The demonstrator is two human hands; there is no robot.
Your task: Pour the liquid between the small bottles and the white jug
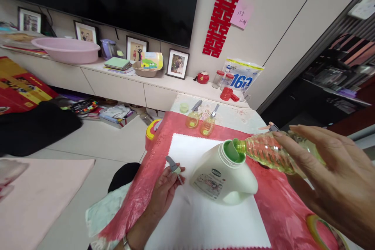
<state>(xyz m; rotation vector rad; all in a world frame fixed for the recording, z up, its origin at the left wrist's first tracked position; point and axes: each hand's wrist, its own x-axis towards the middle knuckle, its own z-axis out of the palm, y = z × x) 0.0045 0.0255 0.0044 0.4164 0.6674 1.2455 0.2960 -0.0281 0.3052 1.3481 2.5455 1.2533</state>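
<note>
My right hand (319, 160) is wrapped round a clear ribbed bottle (269, 152), tipped nearly level. Its neck rests at the green mouth of a big pale green detergent jug (225, 175), which stands on a white sheet (187, 226). Yellowish liquid shows inside the ribbed bottle. Left of the jug, my left hand (166, 185) pinches a grey and pale green spray pump head (175, 166) with a thin dip tube hanging down. Behind the jug stand two small clear bottles with grey tops, a left bottle (192, 119) and a right bottle (208, 125), each holding yellow liquid.
A red cloth (281, 211) covers the table, with a roll of tape (322, 232) at its right. A pale green cap (184, 108) lies at the back. Beyond are a white cabinet (117, 86) with a pink basin (68, 50), photo frames and a red pot (202, 77).
</note>
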